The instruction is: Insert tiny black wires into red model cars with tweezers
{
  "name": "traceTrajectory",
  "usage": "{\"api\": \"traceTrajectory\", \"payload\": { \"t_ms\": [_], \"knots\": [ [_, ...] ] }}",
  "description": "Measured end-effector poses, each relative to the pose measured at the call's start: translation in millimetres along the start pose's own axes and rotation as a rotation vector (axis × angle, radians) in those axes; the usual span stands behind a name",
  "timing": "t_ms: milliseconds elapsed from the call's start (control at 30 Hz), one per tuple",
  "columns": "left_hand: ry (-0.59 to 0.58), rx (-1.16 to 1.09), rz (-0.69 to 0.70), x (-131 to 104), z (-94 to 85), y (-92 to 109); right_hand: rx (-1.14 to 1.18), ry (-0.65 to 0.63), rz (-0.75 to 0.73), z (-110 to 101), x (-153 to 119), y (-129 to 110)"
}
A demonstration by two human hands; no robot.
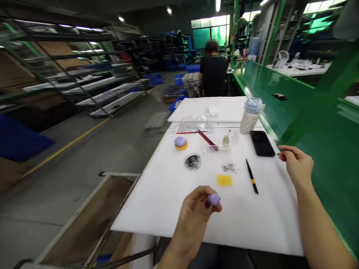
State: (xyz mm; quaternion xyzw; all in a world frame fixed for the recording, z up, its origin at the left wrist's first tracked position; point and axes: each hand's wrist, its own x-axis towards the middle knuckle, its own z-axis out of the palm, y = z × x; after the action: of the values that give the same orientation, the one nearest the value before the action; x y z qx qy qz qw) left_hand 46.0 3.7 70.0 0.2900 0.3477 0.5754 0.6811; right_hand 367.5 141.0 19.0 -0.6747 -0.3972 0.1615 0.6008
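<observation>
Currently the left hand (193,213) is over the near part of the white bench (151,209), its fingers closed around a small purple piece (214,199), whose rounded end shows beyond the thumb and forefinger. The right hand (299,164) is at the bench's right side, just beside a black phone (263,144), with its fingers bent and the tips close together; whether they pinch anything tiny, I cannot tell. Beyond the purple piece lies a yellow sheet (224,180), with a scatter of fine dark bits (229,168) just past it. Right of these, a slim black tool (251,176) with a yellow band lies at a slant. To the left, a round clear dish (192,161) holds a heap of black strands, and behind it is a round case (180,142), purple on top and yellow below. A clear tray (206,150) sits farther along the bench, a small bottle (226,141) at its right part and dark-and-red sticks (206,139) leaning across its left. Behind the phone stands a speckled cup (249,121) with a blue lid
</observation>
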Motion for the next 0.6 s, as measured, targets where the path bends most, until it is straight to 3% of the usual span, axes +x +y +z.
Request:
{"api": "traceTrajectory", "payload": {
  "t_ms": [100,267,600],
  "knots": [
    [-0.009,-0.111,-0.059,10,4.1,-12,-0.023,-0.023,0.023,2,-3,-3],
    [-0.005,-0.15,-0.082,6,4.0,-20,0.008,-0.106,-0.021,4,-9,-13],
    [0.008,-0.147,-0.038,2,7.2,-21,-0.205,-0.297,-0.269,6,-12,0]
  ]
}}
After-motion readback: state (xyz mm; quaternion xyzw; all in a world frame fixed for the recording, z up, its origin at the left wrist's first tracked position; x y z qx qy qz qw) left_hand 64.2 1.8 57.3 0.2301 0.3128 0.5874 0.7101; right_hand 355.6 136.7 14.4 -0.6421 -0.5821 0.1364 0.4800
